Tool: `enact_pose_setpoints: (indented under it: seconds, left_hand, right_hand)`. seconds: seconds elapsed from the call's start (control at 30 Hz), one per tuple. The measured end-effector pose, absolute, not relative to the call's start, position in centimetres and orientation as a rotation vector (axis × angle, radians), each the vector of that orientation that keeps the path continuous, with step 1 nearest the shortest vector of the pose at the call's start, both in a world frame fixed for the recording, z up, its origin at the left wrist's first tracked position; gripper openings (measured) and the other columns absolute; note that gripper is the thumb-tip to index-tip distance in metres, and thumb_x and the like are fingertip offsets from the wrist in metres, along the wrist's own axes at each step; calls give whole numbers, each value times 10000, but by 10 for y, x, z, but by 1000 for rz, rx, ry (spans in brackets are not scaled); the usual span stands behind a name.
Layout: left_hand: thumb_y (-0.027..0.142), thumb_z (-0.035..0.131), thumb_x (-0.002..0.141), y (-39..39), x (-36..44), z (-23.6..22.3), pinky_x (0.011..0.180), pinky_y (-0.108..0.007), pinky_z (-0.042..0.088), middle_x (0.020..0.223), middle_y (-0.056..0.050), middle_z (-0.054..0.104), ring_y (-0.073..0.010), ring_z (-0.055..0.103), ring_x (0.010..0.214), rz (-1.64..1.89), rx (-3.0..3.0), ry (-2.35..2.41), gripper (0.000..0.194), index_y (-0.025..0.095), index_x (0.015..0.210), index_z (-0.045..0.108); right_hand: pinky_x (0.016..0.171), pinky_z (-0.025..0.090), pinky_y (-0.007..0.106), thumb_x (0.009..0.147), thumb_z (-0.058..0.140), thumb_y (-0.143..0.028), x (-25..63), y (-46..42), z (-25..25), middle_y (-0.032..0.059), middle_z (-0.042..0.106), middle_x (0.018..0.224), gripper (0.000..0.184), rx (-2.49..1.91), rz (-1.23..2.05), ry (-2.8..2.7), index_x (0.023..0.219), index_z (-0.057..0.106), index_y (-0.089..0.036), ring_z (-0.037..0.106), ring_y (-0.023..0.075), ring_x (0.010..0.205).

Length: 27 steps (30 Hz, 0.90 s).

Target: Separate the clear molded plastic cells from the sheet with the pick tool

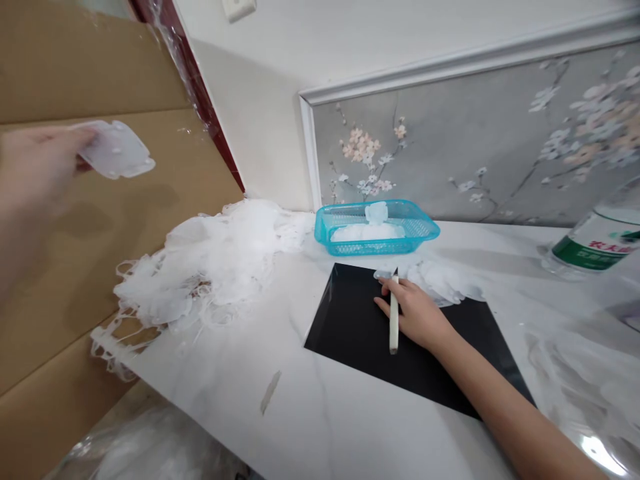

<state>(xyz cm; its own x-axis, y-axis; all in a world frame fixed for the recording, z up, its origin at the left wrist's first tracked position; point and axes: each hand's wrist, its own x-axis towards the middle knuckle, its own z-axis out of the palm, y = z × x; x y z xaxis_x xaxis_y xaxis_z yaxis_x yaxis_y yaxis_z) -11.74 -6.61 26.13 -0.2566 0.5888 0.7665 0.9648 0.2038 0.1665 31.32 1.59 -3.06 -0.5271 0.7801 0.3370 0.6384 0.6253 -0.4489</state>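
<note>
My left hand [43,160] is raised at the far left, its fingers pinching the edge of a thin, translucent white plastic piece [119,150] with small tabs. My right hand [421,317] rests over a black mat [345,327] and holds a slim white-handled craft knife [394,327], its dark pointed tip facing away from me. The fingertips of that hand touch or nearly touch a small translucent piece [383,274] at the mat's far edge. Beside them, a heap of similar white pieces [440,283] lies partly on the mat.
A blue plastic basket [377,248] with white pieces stands against the wall. Left of it, a large tangle of white plastic scraps [200,267] spills over the table edge by a cardboard sheet [150,213]. A large labelled bottle [595,243] stands at right, near clear plastic film [575,373].
</note>
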Motion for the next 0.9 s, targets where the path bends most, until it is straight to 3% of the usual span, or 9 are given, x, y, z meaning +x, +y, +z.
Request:
enact_pose_setpoints:
  seconds: [0.13, 0.2, 0.3, 0.43, 0.5, 0.57, 0.63, 0.77, 0.9]
  left_hand:
    - [442, 547, 789, -66, -75, 231, 850, -508, 442, 1130, -98, 647, -297, 584, 1046, -1138, -1500, -2048, 571, -12, 1133, 576]
    - [426, 548, 805, -58, -46, 205, 871, -504, 451, 1044, -65, 692, -257, 622, 989, -1213, -1584, -2036, 478, 33, 1061, 638]
    - [381, 543, 841, -31, 9, 160, 819, -474, 506, 957, -95, 717, -235, 660, 883, -1437, -1828, -1751, 378, 55, 977, 678]
    - [347, 413, 922, 9, 109, 87, 1053, -374, 346, 1195, -16, 632, -169, 490, 1206, -1355, -2095, -1545, 320, 208, 1092, 646]
    - [300, 262, 964, 21, 157, 50, 1125, -420, 191, 1417, -23, 421, -158, 226, 1375, -738, -2649, -1485, 409, 217, 1301, 478]
    - [435, 430, 894, 27, 191, 20, 1115, -429, 204, 1418, -48, 418, -203, 265, 1363, -474, -2853, -1444, 464, 226, 1306, 472]
    - [560, 462, 832, 27, 208, 1, 1089, -479, 229, 1477, -105, 298, -259, 234, 1372, -342, -2923, -1482, 668, 200, 1384, 354]
    - [662, 402, 799, 23, 195, -9, 1093, -522, 145, 1525, -126, 121, -297, 63, 1401, -283, -2846, -1679, 832, 207, 1451, 155]
    - [677, 355, 804, 25, 176, -9, 1053, -581, 163, 1486, -245, 177, -378, 113, 1378, -260, -2636, -1976, 885, 109, 1445, 133]
  right_hand:
    - [801, 456, 367, 864, 461, -313, 313, 15, -31, 80, 595, 901, 233, -1061, 274, -2314, 1042, 546, -187, 551, 246, 914]
    - [790, 449, 358, 881, 433, -302, 314, 13, -27, 85, 610, 859, 230, -1054, 150, -2227, 1024, 560, -174, 543, 247, 901]
    - [727, 437, 336, 903, 393, -302, 316, 9, -21, 92, 628, 798, 229, -1161, -34, -2003, 889, 583, -173, 530, 245, 849]
    - [678, 416, 325, 905, 390, -319, 327, 6, -18, 94, 600, 746, 247, -1346, -141, -1725, 812, 573, -181, 518, 238, 787]
    - [676, 407, 330, 904, 383, -325, 335, 5, -18, 89, 575, 722, 251, -1418, -154, -1659, 804, 565, -184, 510, 243, 784]
    - [689, 402, 339, 901, 378, -322, 344, 4, -20, 84, 571, 717, 240, -1463, -140, -1618, 811, 554, -186, 501, 252, 803]
    - [713, 399, 355, 898, 372, -311, 352, 4, -21, 91, 584, 735, 229, -1498, -110, -1567, 813, 544, -186, 493, 263, 826]
    - [768, 392, 399, 883, 375, -302, 359, 6, -21, 124, 598, 809, 198, -1574, 7, -1450, 833, 529, -188, 491, 294, 883]
    - [829, 386, 410, 875, 372, -308, 359, 12, -20, 150, 592, 914, 192, -1648, 202, -1281, 903, 514, -183, 474, 312, 981]
